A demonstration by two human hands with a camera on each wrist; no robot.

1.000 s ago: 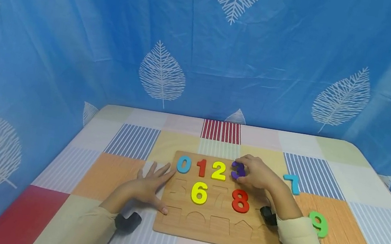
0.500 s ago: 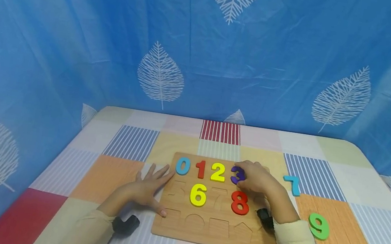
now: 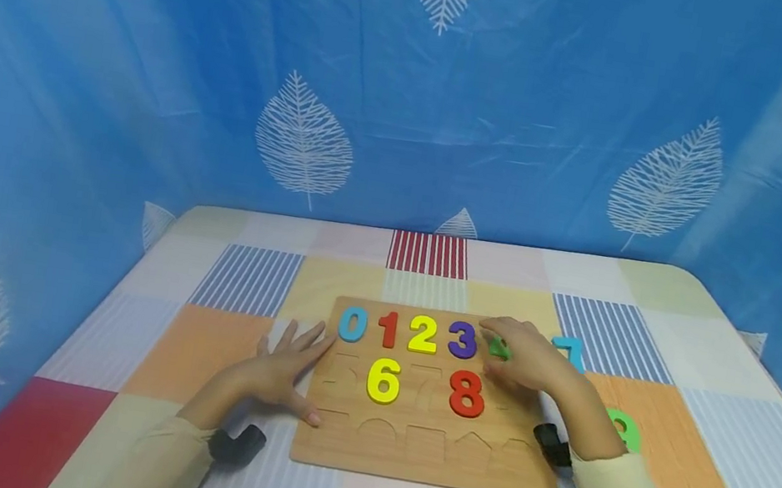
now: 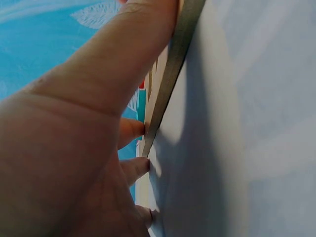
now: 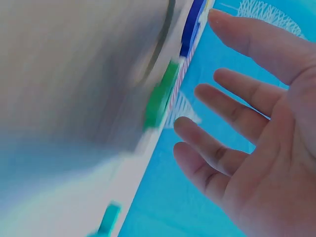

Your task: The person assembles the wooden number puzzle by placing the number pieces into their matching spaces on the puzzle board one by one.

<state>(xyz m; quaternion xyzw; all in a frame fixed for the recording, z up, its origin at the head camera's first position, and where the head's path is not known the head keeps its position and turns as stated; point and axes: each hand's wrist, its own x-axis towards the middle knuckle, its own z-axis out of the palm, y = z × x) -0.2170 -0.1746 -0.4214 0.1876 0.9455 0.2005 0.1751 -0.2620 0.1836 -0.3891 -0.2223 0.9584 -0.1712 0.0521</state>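
A wooden number puzzle board [image 3: 375, 452] lies on the table. My left hand [image 3: 276, 374] rests at its left edge, fingers spread, with the thumb on the board; the left wrist view shows fingertips [image 4: 137, 168] against that edge. My right hand [image 3: 529, 357] is over the board's top right, beside a green number piece [image 3: 499, 347] that it partly covers. In the right wrist view its fingers are spread and stand apart from the green piece [image 5: 162, 96]. Left of it sits the purple 3 [image 3: 463, 340], in the top row.
The blue 0 [image 3: 353, 324], red 1 [image 3: 387, 329] and yellow 2 [image 3: 424, 335] fill the top row's left. Below are the yellow 6 [image 3: 383, 381] and red 8 [image 3: 466, 394]. Off the board lie a blue 7 [image 3: 570, 350] and a green 9 [image 3: 624, 431].
My right hand has let go of the purple 3, which now lies straight in the top row, and has moved right to the green piece. The left hand stays at the board's edge.
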